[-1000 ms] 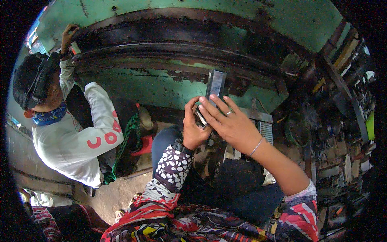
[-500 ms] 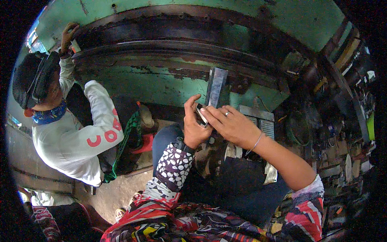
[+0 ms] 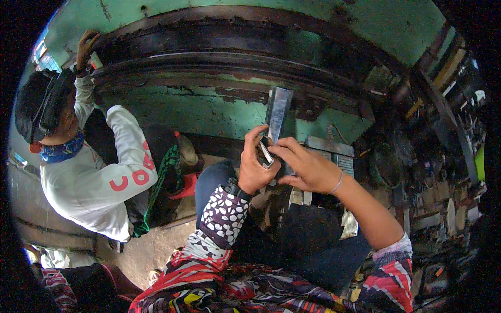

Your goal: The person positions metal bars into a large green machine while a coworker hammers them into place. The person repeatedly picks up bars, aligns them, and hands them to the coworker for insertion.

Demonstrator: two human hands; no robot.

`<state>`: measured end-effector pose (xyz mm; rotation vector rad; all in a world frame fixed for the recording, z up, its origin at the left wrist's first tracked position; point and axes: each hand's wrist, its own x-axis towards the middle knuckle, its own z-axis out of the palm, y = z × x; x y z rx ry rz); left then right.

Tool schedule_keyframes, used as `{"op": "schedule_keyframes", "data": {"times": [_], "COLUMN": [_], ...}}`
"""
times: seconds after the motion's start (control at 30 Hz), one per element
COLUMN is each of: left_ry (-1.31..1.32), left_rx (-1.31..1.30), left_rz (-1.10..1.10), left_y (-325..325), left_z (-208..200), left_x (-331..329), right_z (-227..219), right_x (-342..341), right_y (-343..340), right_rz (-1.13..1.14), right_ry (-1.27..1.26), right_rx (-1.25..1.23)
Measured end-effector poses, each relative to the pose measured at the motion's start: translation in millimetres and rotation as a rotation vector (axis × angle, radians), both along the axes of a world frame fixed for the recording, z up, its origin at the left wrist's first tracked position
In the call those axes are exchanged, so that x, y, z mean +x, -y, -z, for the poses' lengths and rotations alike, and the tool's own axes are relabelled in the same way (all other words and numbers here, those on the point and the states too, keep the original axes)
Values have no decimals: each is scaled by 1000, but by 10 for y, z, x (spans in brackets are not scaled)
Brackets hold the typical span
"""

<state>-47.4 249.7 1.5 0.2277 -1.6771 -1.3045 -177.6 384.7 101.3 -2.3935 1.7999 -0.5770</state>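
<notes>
My left hand (image 3: 254,169) is closed around the near end of a shiny bent sheet-metal channel (image 3: 279,113), with its thumb and index finger on either side. The long strip tilts away from me toward the green machine. To the right, my right hand (image 3: 311,164) has its index fingertip at the channel's near end and its thumb held apart below. Its fingers are stretched rather than wrapped round anything; the lower fingers are partly hidden.
A large green press-like machine (image 3: 224,109) with dark rusty rails spans the front. A person in a white sleeve (image 3: 88,193) sits at left, one hand on the machine. Scrap metal pieces (image 3: 449,214) crowd the right. A grey ribbed metal block (image 3: 342,161) lies beyond my right wrist.
My right hand has shifted slightly right and opened its thumb away from the fingers, uncovering more of the channel's near end. My left hand still holds the channel.
</notes>
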Motion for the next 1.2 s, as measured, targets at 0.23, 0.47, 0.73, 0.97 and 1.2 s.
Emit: {"op": "schedule_keyframes", "data": {"times": [0.23, 0.47, 0.73, 0.97, 1.2], "left_ry": [-64, -18, 3, 15, -35], "left_rx": [-39, -47, -100, -87, 20], "left_rz": [-4, -1, -33, 130, 138], "left_y": [-16, -23, 19, 45, 39], "left_z": [-55, 22, -31, -13, 77], "left_x": [22, 21, 86, 88, 100], "right_z": [-147, 16, -142, 441, 538], "right_x": [75, -158, -531, -239, 4], "right_y": [-21, 33, -76, 42, 174], "right_rz": [6, 183, 688, 631, 509], "right_ry": [-40, 157, 1223, 1637, 1181], "right_rx": [120, -86, -141, 12, 127]}}
